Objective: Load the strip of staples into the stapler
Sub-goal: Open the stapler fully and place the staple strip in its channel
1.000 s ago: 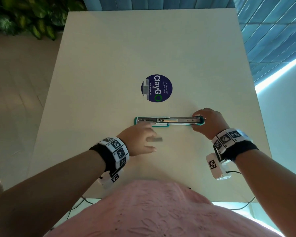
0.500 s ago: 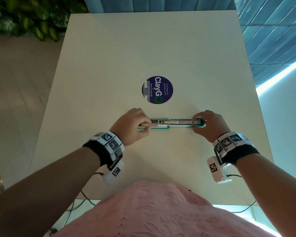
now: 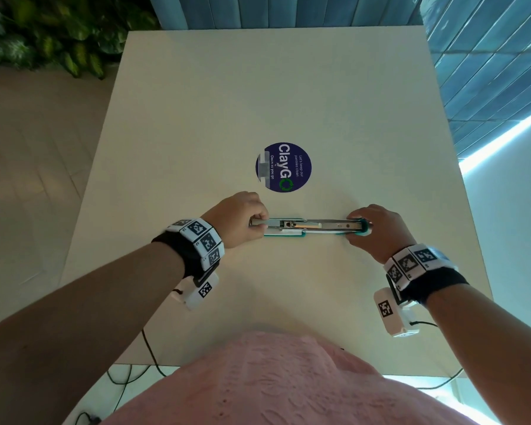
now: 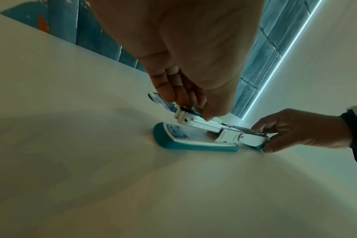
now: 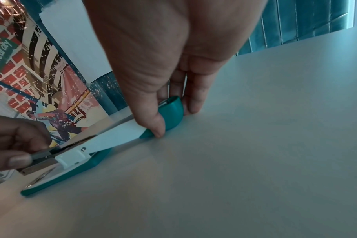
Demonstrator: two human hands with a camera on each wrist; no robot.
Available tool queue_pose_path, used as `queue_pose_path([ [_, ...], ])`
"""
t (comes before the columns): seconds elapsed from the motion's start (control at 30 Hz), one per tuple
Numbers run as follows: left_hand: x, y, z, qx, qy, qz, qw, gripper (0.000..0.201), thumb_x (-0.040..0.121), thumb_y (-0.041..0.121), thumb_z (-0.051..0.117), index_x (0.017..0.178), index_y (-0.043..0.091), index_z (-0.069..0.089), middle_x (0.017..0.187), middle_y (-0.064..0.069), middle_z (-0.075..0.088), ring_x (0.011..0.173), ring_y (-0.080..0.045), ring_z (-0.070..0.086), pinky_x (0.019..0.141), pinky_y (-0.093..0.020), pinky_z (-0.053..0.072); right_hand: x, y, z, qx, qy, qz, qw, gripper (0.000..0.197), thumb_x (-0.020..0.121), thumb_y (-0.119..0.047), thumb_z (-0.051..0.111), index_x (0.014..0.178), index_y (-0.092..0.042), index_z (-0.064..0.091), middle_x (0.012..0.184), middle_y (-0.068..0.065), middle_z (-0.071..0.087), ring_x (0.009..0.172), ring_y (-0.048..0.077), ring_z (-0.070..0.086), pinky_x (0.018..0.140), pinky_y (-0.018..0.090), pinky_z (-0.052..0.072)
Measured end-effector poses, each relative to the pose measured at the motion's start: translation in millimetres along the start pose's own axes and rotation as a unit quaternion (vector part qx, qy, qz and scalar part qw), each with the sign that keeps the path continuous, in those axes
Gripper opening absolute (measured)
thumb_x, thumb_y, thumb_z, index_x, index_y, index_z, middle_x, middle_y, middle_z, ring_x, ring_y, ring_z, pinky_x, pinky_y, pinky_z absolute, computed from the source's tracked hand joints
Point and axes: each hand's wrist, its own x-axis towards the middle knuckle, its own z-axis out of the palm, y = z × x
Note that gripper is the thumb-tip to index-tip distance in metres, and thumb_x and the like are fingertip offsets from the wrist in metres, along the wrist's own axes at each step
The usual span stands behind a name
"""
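The left hand [image 3: 239, 220] pinched the strip of staples [image 4: 193, 108] at the front end of the magazine; the right hand [image 3: 377, 231] clamped the flipped-back lid end of the stapler [image 3: 311, 227]. The strip — light, stiff, probably brittle — is best held by its sides. The stapler lay opened flat on the table [image 3: 258, 87], long axis left–right.

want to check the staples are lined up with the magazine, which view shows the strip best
The left wrist view: the strip of staples sits pinched in the left hand right over the stapler front. In the head view it shows as a grey sliver beside the knuckles. In the right wrist view the thumb largely hides it.
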Motion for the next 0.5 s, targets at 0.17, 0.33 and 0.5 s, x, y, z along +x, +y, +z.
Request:
queue_pose_path([
  [0.17,1.9,-1.2,-1.9,0.004,-0.011,0.011,1.0,0.007,0.077,0.016,0.064,0.082,0.011,0.064,0.079,0.003,0.051,0.074,-0.015,0.048,0.068,-0.029,0.04,-0.6,-1.0,-0.7,-0.008,-0.001,-0.003,1.0,0.023,0.071,-0.012,0.074,0.093,-0.014,0.07,0.088,0.01,0.068,0.079,0.028,0.062,0.077,0.034,0.05],
  [0.33,1.8,-1.3,-2.1,0.01,-0.018,0.004,1.0,0.009,0.078,0.018,0.064,0.083,0.012,0.067,0.082,-0.004,0.06,0.075,-0.017,0.053,0.068,-0.032,0.045,-0.1,-0.1,0.0,-0.004,-0.001,-0.005,1.0,0.023,0.071,-0.012,0.074,0.093,-0.015,0.07,0.088,0.01,0.068,0.079,0.027,0.061,0.076,0.032,0.048],
  [0.5,1.6,-0.9,-2.4,0.016,-0.024,0.001,1.0,0.009,0.079,0.02,0.063,0.083,0.013,0.066,0.083,-0.004,0.061,0.078,-0.017,0.052,0.07,-0.033,0.046,0.3,1.6,1.0,-0.002,0.0,-0.004,1.0,0.022,0.071,-0.014,0.074,0.093,-0.016,0.07,0.087,0.009,0.068,0.078,0.026,0.06,0.074,0.03,0.045],
])
